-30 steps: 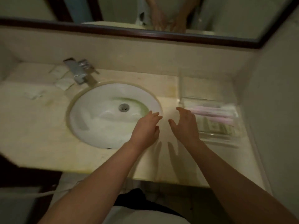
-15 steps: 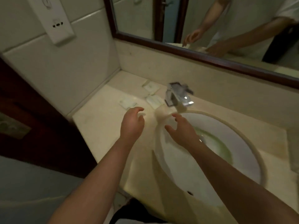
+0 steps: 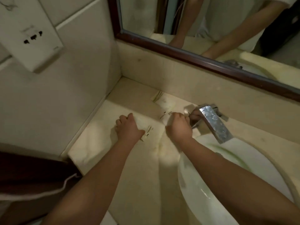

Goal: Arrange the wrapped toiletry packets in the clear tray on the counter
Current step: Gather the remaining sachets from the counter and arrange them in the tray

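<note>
White wrapped packets lie on the cream counter [image 3: 100, 153] at centre frame, beside the chrome faucet [image 3: 212, 120]. Your left hand [image 3: 128, 129] presses down on one packet [image 3: 150, 129], fingers curled over its far edge. Your right hand [image 3: 178, 128] closes on a second packet [image 3: 167, 116] just left of the faucet; whether the grip is secure cannot be told. A third packet [image 3: 164, 100] lies behind, near the backsplash.

The clear tray is not in view.

Risks: thin, slick wrappers may slip from a hasty pinch and slide into the sink basin [image 3: 227, 184] at lower right. Your right knuckles sit close to the faucet, which crowds the lift. The third packet could be missed.

A wall socket [image 3: 32, 36] sits at upper left; the mirror [image 3: 211, 21] spans the upper right.
</note>
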Demonstrator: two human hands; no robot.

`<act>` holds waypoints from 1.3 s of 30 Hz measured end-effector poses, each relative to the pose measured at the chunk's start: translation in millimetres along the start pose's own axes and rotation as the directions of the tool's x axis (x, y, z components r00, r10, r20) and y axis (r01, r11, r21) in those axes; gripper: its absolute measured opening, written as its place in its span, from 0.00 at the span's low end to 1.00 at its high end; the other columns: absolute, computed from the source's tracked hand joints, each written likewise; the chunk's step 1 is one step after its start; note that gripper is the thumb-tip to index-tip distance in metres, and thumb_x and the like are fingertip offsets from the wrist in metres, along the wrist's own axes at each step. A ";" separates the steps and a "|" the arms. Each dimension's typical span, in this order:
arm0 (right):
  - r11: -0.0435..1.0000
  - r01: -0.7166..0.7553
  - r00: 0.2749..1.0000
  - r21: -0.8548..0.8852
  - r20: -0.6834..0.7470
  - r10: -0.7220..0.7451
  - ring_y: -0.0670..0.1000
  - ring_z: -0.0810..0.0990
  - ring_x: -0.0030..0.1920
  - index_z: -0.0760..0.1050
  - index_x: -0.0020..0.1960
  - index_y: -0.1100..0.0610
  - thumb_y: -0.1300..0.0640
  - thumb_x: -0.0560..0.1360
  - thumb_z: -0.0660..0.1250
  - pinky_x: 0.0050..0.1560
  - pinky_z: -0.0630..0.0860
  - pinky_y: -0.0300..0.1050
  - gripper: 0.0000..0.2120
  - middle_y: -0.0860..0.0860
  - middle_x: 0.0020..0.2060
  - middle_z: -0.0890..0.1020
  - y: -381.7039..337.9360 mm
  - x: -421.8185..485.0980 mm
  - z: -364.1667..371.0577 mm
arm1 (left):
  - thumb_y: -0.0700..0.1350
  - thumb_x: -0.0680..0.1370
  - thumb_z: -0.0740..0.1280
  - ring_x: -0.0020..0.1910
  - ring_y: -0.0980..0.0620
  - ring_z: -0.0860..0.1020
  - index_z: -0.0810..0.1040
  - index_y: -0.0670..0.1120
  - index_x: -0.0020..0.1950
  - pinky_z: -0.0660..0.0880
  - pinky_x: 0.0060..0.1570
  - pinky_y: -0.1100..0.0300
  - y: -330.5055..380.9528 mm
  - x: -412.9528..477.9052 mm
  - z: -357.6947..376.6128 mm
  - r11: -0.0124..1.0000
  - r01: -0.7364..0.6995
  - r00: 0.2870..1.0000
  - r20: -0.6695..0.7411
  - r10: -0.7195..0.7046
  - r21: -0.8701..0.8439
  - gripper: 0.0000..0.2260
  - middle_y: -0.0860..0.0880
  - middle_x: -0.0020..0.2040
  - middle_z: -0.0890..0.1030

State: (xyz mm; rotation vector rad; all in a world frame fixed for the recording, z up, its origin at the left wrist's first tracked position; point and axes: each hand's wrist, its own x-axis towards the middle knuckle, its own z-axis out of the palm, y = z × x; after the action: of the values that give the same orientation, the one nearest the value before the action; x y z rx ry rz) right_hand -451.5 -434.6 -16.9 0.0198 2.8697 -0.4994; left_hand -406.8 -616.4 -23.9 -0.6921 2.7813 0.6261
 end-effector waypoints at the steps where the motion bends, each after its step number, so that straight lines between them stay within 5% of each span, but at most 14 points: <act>1: 0.999 -0.037 0.999 0.011 -0.005 0.038 0.62 0.70 0.64 0.67 0.66 0.58 0.54 0.71 0.67 0.64 0.68 0.52 0.25 0.59 0.61 0.75 -1.5 1.3 1.1 | 0.53 0.64 0.75 0.61 0.39 0.67 0.65 0.46 0.67 0.67 0.58 0.47 -1.1 3.3 -0.8 1.000 0.012 0.999 0.035 -0.011 -0.020 0.36 0.40 0.63 0.70; 6: 0.999 -0.028 1.000 0.041 -0.006 0.028 0.59 0.81 0.51 0.75 0.64 0.55 0.52 0.71 0.68 0.49 0.76 0.46 0.22 0.55 0.45 0.85 -11.7 7.3 -1.5 | 0.45 0.69 0.73 0.50 0.43 0.80 0.77 0.42 0.53 0.78 0.51 0.48 -15.1 10.3 -7.2 0.943 -0.002 0.992 0.118 0.044 -0.332 0.16 0.43 0.51 0.81; 9: 0.997 0.070 0.992 -0.019 -0.106 -0.072 0.63 0.79 0.52 0.78 0.57 0.61 0.47 0.74 0.67 0.52 0.72 0.49 0.20 0.62 0.50 0.83 -30.0 40.7 -11.8 | 0.44 0.70 0.73 0.50 0.43 0.81 0.80 0.41 0.56 0.79 0.51 0.47 -19.8 12.8 -12.0 0.856 0.048 0.992 0.127 0.021 -0.515 0.16 0.43 0.51 0.83; 12: 1.000 -0.026 1.000 -0.010 0.014 0.026 0.62 0.72 0.63 0.77 0.59 0.60 0.46 0.74 0.66 0.62 0.66 0.49 0.21 0.62 0.60 0.77 -43.9 84.7 -18.7 | 0.45 0.71 0.73 0.47 0.49 0.80 0.79 0.42 0.57 0.78 0.45 0.59 -23.2 16.4 -20.7 0.823 0.064 0.994 0.113 0.000 -0.564 0.16 0.48 0.50 0.81; 15: 0.997 -0.070 0.994 -0.035 0.077 0.072 0.61 0.72 0.63 0.76 0.60 0.57 0.50 0.70 0.65 0.64 0.67 0.48 0.20 0.60 0.62 0.75 -41.7 88.6 -14.5 | 0.45 0.73 0.72 0.54 0.45 0.80 0.76 0.42 0.62 0.79 0.54 0.49 -28.2 16.2 -26.1 0.761 0.098 0.985 0.174 0.020 -0.641 0.19 0.45 0.57 0.81; 19: 0.975 -0.087 0.993 0.203 0.102 0.067 0.57 0.83 0.48 0.81 0.51 0.59 0.55 0.68 0.69 0.47 0.77 0.42 0.14 0.56 0.46 0.84 -28.9 55.1 -9.6 | 0.45 0.75 0.68 0.57 0.45 0.80 0.77 0.44 0.64 0.77 0.58 0.46 -28.0 9.4 -30.0 0.761 0.091 0.984 0.175 0.030 -0.643 0.18 0.45 0.59 0.81; 24: 0.910 -0.170 0.982 0.378 0.136 0.128 0.54 0.83 0.47 0.82 0.52 0.58 0.52 0.66 0.78 0.47 0.78 0.45 0.18 0.54 0.45 0.85 -4.5 -14.4 -9.1 | 0.44 0.76 0.67 0.51 0.46 0.81 0.79 0.43 0.60 0.79 0.53 0.46 -8.1 -15.4 -31.0 0.766 0.047 0.981 0.176 0.087 -0.641 0.14 0.45 0.55 0.83; 30: 0.690 -0.223 0.968 0.689 0.070 0.243 0.42 0.82 0.34 0.81 0.39 0.50 0.54 0.64 0.79 0.30 0.75 0.33 0.08 0.46 0.36 0.85 60.5 -122.0 -33.0 | 0.43 0.76 0.66 0.43 0.43 0.83 0.80 0.41 0.56 0.82 0.44 0.46 37.2 -81.9 -23.5 0.777 -0.082 0.949 0.190 0.253 -0.624 0.11 0.43 0.47 0.83; 34: 0.483 -0.226 0.928 0.846 0.036 0.371 0.45 0.85 0.40 0.83 0.45 0.51 0.58 0.66 0.78 0.40 0.81 0.41 0.09 0.48 0.41 0.87 129.8 -209.5 -64.3 | 0.42 0.76 0.65 0.42 0.43 0.84 0.79 0.42 0.57 0.81 0.41 0.50 85.9 -164.1 3.9 0.746 -0.150 0.876 0.263 0.405 -0.649 0.11 0.43 0.47 0.83; 39: 0.394 -0.147 0.807 0.907 -0.121 0.579 0.46 0.85 0.42 0.83 0.46 0.50 0.55 0.68 0.75 0.40 0.79 0.42 0.07 0.47 0.42 0.87 231.0 -330.3 -95.2 | 0.37 0.76 0.64 0.33 0.49 0.83 0.77 0.46 0.50 0.81 0.37 0.53 141.2 -282.9 51.3 0.676 -0.141 0.795 0.325 0.513 -0.723 0.06 0.46 0.42 0.82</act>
State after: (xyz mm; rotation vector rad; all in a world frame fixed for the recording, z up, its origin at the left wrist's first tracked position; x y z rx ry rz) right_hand -138.8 -176.7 68.2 1.0601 2.4140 -1.9985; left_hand -225.0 -367.8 63.7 -0.0338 2.1325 1.6736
